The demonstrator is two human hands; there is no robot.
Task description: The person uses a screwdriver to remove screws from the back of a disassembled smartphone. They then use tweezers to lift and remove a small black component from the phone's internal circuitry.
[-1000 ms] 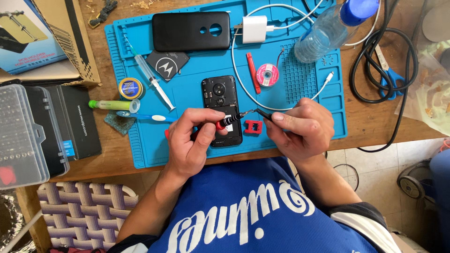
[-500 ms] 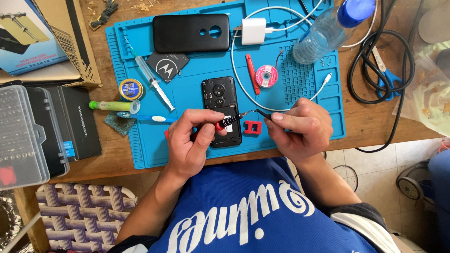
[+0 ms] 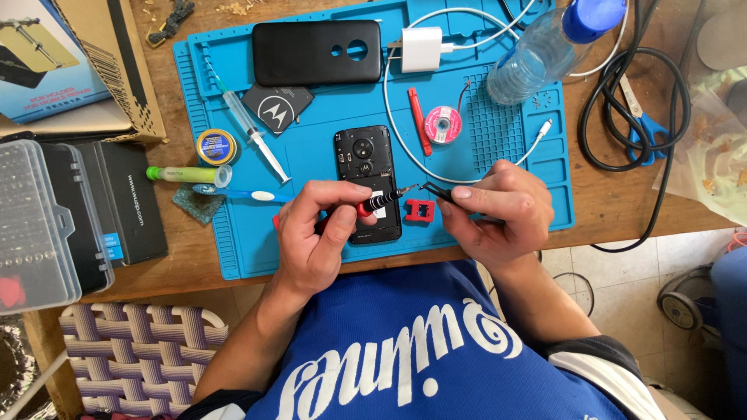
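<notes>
Here, left hand [image 3: 319, 237] pinches a red-collared screwdriver [image 3: 379, 202] over the opened phone [image 3: 366, 167]; right hand [image 3: 490, 214] grips tweezers [image 3: 436, 190] at its tip. Both near the blue mat's [image 3: 233, 241] front edge.

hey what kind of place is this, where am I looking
Likely a small phone-repair bench: a blue repair mat on a wooden table, an opened phone, and a case of screwdriver bits.

The person wore a blue shirt [image 3: 405, 350] with large white looping script printed across the chest. A short sleeve [image 3: 599, 365] ended in a dark band and a white stripe. Both forearms were bare, without watch or rings.
</notes>
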